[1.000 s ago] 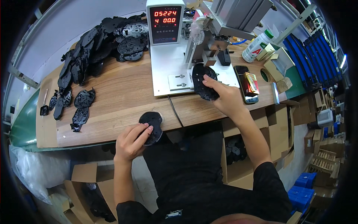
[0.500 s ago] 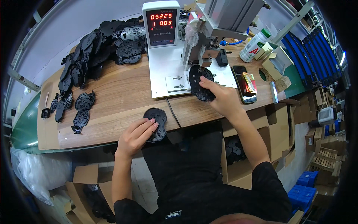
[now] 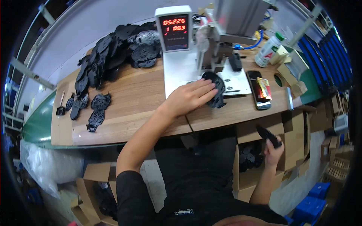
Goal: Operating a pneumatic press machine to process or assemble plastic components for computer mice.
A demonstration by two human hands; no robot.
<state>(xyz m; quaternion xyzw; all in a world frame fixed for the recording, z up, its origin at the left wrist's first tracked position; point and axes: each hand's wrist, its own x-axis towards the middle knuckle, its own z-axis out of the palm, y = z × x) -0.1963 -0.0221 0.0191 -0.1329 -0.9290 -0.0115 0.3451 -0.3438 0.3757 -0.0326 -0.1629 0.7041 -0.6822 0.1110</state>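
My left hand (image 3: 190, 98) reaches across to the foot of a bench press (image 3: 222, 56). Its fingers lie over a black molded plastic shell (image 3: 218, 98), which sits partly beneath the press head; the thumb is hidden. Off the bench's front edge at the right, my right hand (image 3: 273, 153) grips a second black plastic shell (image 3: 267, 135), seen nearly edge-on. It hovers above an open cardboard box (image 3: 241, 177) with several dark parts inside.
A heap of black shells (image 3: 109, 52) covers the back left of the wooden bench (image 3: 139, 98), with a few loose ones nearer. Beside the press stand a counter box with a red display (image 3: 174, 32), a phone (image 3: 260, 101), a small red-yellow pack (image 3: 264, 88) and a white bottle (image 3: 268, 51).
My right hand has drawn a shell away from the press, down over the box at the right. My left hand has carried its shell from the bench edge to the press.
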